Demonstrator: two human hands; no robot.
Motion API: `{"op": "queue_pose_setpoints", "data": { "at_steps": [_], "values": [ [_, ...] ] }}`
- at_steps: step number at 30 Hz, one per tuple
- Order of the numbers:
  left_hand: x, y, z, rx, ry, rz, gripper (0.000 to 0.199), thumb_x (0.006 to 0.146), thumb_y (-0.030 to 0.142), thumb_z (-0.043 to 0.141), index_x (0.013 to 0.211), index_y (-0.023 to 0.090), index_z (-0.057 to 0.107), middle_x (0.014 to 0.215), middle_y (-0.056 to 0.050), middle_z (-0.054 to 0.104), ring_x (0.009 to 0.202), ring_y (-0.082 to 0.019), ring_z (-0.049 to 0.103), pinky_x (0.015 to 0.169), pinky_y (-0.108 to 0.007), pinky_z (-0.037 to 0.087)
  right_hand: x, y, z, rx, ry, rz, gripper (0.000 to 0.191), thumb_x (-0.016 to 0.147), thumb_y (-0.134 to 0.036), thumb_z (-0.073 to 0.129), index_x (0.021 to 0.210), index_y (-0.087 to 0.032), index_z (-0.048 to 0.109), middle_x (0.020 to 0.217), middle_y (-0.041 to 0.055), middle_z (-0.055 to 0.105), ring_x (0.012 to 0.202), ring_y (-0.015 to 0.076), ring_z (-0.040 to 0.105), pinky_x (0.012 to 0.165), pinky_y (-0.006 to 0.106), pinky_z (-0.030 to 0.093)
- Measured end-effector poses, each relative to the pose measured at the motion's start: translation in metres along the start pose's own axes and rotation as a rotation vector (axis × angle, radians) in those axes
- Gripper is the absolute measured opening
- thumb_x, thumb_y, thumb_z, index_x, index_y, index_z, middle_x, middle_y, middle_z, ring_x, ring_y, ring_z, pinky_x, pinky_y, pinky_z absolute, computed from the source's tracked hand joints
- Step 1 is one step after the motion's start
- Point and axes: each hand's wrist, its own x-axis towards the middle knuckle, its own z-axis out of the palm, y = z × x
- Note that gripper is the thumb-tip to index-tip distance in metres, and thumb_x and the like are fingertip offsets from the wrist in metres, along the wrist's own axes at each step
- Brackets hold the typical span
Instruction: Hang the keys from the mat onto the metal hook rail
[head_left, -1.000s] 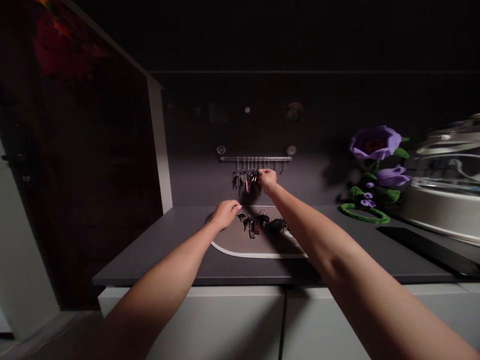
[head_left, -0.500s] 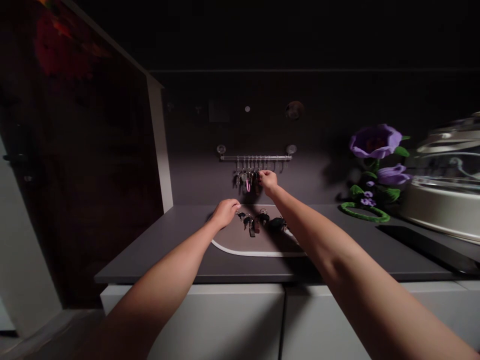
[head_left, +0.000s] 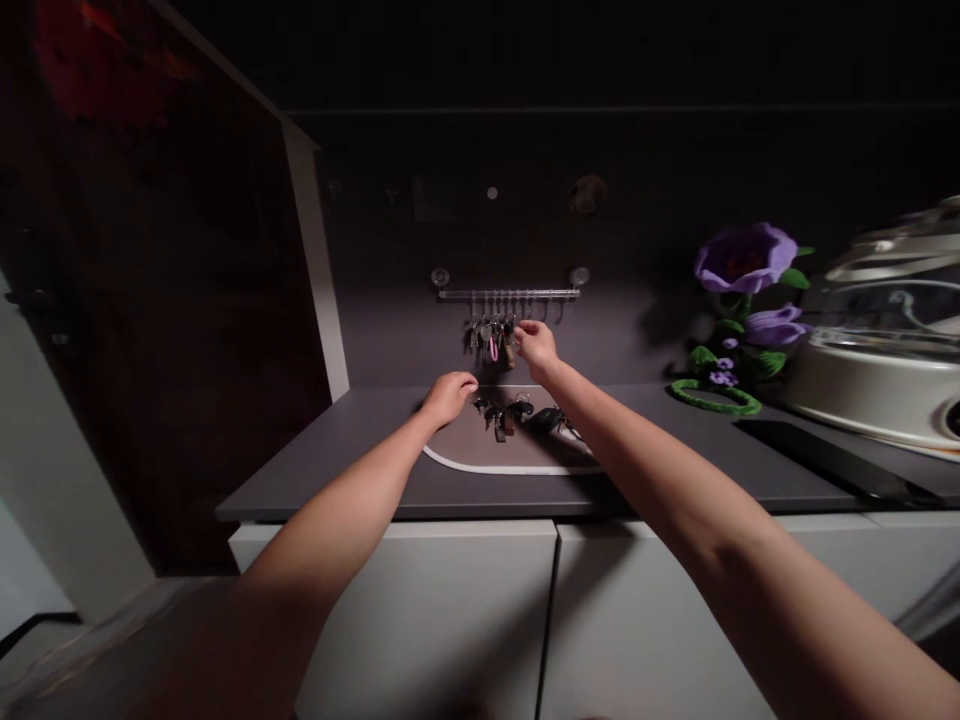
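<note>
Though crowded, hanging keys (head_left: 486,335) vertically downward.

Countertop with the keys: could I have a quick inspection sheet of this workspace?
Surface: dark countertop, bearing a white-edged mat.
Things: loose keys on the mat; hanging keys on a wall rail.
Clutter: purple flowers, dark flat object, large cream object.
Hands: right hand at the hanging keys, left hand at the mat's left side; grips unclear.
Cables: nothing seen.
Surroundings: dark wall, white cabinet fronts, dim light.
</note>
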Motion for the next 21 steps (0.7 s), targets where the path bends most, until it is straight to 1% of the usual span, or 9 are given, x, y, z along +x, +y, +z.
{"op": "queue_pose_setpoints", "data": {
  "at_steps": [1, 2, 5, 7, 9, 12, 14, 17, 21],
  "values": [
    [0.000, 0.000, 0.000, -0.003, -0.005, -0.001, 0.022, 0.080, 0.021, 0.046, 0.089, 0.017, 0.066, 0.094, -0.008, 0.065, 0.088, -0.019, 0.056, 0.080, -0.028, 0.040, -0.008, -0.003, 0.000, 0.052, -0.011, 0.076, 0.025, 0.073, -0.025, 0.050, 0.096, -0.016, 0.051, 0.084, 0.0037, 0.059, 0.064, 0.0085, 0.052, 0.064, 0.025, 0.045],
    [0.000, 0.000, 0.000, -0.007, -0.013, 0.002, 0.022, 0.080, 0.020, 0.047, 0.090, 0.017, 0.066, 0.095, -0.008, 0.065, 0.089, -0.020, 0.055, 0.081, -0.028, 0.040, -0.017, -0.006, 0.000, 0.088, -0.049, 0.114, 0.025, 0.074, -0.024, 0.050, 0.097, -0.016, 0.051, 0.084, 0.0037, 0.059, 0.062, 0.0083, 0.052, 0.063, 0.025, 0.045],
    [-0.001, 0.000, 0.000, -0.006, -0.036, 0.004, 0.023, 0.080, 0.019, 0.048, 0.093, 0.017, 0.066, 0.096, -0.009, 0.064, 0.091, -0.020, 0.055, 0.084, -0.029, 0.039, -0.041, -0.010, 0.000, 0.074, -0.173, 0.128, 0.019, 0.074, -0.020, 0.051, 0.091, -0.014, 0.055, 0.079, 0.0037, 0.061, 0.062, 0.0090, 0.053, 0.065, 0.025, 0.045],
    [-0.002, -0.001, 0.001, 0.012, -0.055, -0.001, 0.023, 0.080, 0.019, 0.048, 0.095, 0.017, 0.065, 0.096, -0.009, 0.063, 0.092, -0.020, 0.054, 0.085, -0.030, 0.039, -0.055, -0.009, -0.002, -0.045, -0.240, 0.078, 0.014, 0.074, -0.019, 0.052, 0.085, -0.013, 0.058, 0.077, 0.0043, 0.063, 0.066, 0.0107, 0.056, 0.069, 0.026, 0.045],
    [-0.002, -0.003, 0.003, 0.045, -0.079, -0.006, 0.024, 0.079, 0.019, 0.049, 0.096, 0.017, 0.065, 0.097, -0.009, 0.062, 0.092, -0.019, 0.054, 0.086, -0.030, 0.039, -0.066, -0.008, -0.004, -0.226, -0.297, -0.004, 0.012, 0.074, -0.019, 0.053, 0.082, -0.013, 0.061, 0.080, 0.0054, 0.065, 0.073, 0.0128, 0.058, 0.074, 0.027, 0.044],
    [-0.002, -0.007, 0.007, 0.108, -0.103, -0.015, 0.026, 0.079, 0.019, 0.050, 0.100, 0.016, 0.064, 0.099, -0.009, 0.061, 0.093, -0.019, 0.053, 0.086, -0.029, 0.040, -0.075, -0.008, -0.008, -0.510, -0.403, -0.142, 0.015, 0.076, -0.019, 0.053, 0.086, -0.014, 0.064, 0.090, 0.0070, 0.067, 0.084, 0.0151, 0.059, 0.079, 0.027, 0.042],
    [-0.002, -0.010, 0.010, 0.144, -0.115, -0.025, 0.027, 0.078, 0.019, 0.051, 0.101, 0.015, 0.064, 0.100, -0.009, 0.061, 0.094, -0.019, 0.053, 0.087, -0.029, 0.040, -0.078, -0.008, -0.009, -0.634, -0.483, -0.199, 0.018, 0.078, -0.018, 0.051, 0.090, -0.015, 0.065, 0.094, 0.0076, 0.067, 0.087, 0.0155, 0.060, 0.079, 0.025, 0.041],
    [-0.002, -0.013, 0.013, 0.173, -0.133, -0.027, 0.027, 0.079, 0.018, 0.050, 0.102, 0.015, 0.064, 0.101, -0.009, 0.061, 0.096, -0.018, 0.053, 0.088, -0.029, 0.040, -0.079, -0.008, -0.007, -0.742, -0.554, -0.233, 0.022, 0.080, -0.017, 0.049, 0.094, -0.015, 0.065, 0.096, 0.0078, 0.067, 0.089, 0.0158, 0.060, 0.078, 0.023, 0.041],
    [0.000, -0.015, 0.014, 0.186, -0.144, -0.017, 0.025, 0.079, 0.019, 0.050, 0.099, 0.015, 0.065, 0.100, -0.009, 0.062, 0.096, -0.019, 0.053, 0.088, -0.030, 0.039, -0.077, -0.005, -0.003, -0.800, -0.609, -0.250, 0.023, 0.079, -0.017, 0.050, 0.096, -0.014, 0.066, 0.095, 0.0079, 0.067, 0.089, 0.0165, 0.061, 0.077, 0.022, 0.041]
  ]
}}
